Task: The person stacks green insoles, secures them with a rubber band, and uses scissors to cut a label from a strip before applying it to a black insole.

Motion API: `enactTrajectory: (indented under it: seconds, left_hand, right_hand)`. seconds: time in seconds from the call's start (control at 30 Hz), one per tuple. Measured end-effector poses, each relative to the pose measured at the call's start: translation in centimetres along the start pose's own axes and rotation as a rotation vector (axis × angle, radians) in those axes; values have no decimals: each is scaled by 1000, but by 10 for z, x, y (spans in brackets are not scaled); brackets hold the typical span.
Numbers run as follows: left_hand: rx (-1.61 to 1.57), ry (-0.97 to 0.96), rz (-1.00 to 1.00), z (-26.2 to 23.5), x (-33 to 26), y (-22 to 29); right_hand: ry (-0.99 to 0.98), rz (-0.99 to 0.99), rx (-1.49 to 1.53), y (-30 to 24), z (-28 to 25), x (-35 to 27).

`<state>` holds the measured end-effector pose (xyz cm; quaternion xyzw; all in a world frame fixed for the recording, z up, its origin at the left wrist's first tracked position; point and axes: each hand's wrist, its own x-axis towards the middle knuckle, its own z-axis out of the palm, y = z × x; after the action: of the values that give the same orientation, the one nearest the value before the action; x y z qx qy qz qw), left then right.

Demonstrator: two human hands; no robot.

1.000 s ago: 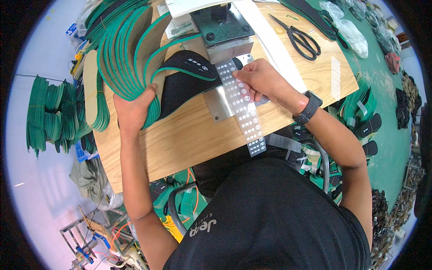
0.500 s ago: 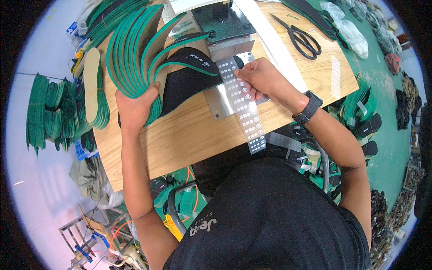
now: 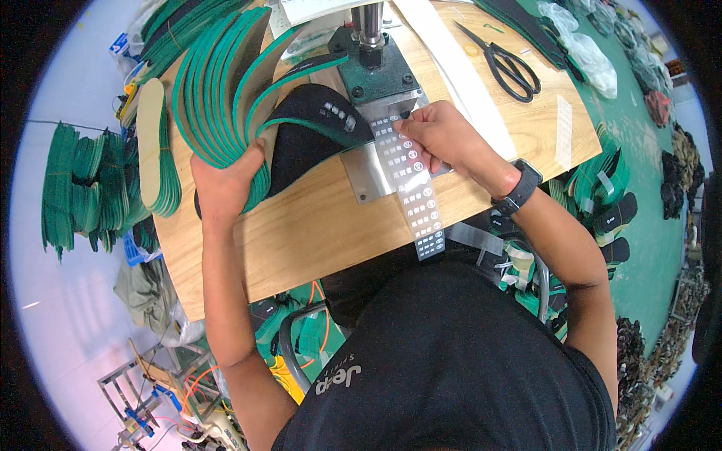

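My left hand [image 3: 228,180] is closed around the lower end of a fanned stack of green-edged insoles [image 3: 214,90] at the table's left side. One black-topped insole [image 3: 316,113] curves from that stack towards a press [image 3: 376,71], and its tip goes out of sight at the press block. Between thumb and fingers, my right hand [image 3: 435,131] pinches a clear strip of white printed labels [image 3: 414,173]. The strip's upper end lies by the press block, over a metal base plate [image 3: 364,177]; its lower end hangs past the table's near edge.
Black scissors [image 3: 511,71] lie on the wooden table [image 3: 301,240] at the far right, near a small label strip [image 3: 563,131]. Another insole bundle [image 3: 154,150] stands at the left edge. More insoles [image 3: 602,180] are piled beyond the right side.
The press block has come down, and its metal shaft now shows above it. The black insole's tip and the strip's upper end have shifted slightly. Both hands keep their hold.
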<state>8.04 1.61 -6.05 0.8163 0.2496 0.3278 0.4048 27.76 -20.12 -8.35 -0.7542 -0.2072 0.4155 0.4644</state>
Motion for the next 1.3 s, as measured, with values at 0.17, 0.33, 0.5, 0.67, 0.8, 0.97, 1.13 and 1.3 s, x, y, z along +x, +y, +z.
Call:
enactTrajectory:
  seconds: [0.17,0.33,0.5,0.67,0.8,0.97,1.13,1.3]
  left_hand:
    - [43,-9,31,1,0,1]
    - [7,-93,-27,9,0,-2]
    - [246,-164,-13,22,-1,11]
    - [267,-173,-167,12,-4,2]
    - [453,-217,9,22,-5,16]
    - [628,-301,159,25,-1,11]
    - [693,-413,87,27,3,18]
    - [393,-607,10,-8,16,6]
  right_hand:
    - [-14,-14,-7,0,0,-1]
    - [-21,-32,-5,-1,0,-2]
    - [-29,-65,29,6,-2,-5]
    - [-18,-152,74,9,-12,-18]
    - [75,-186,193,11,-34,-32]
    - [93,-246,258,17,-43,-35]
    - [154,-394,75,2,-56,-17]
    - [304,-600,-215,-52,-102,43]
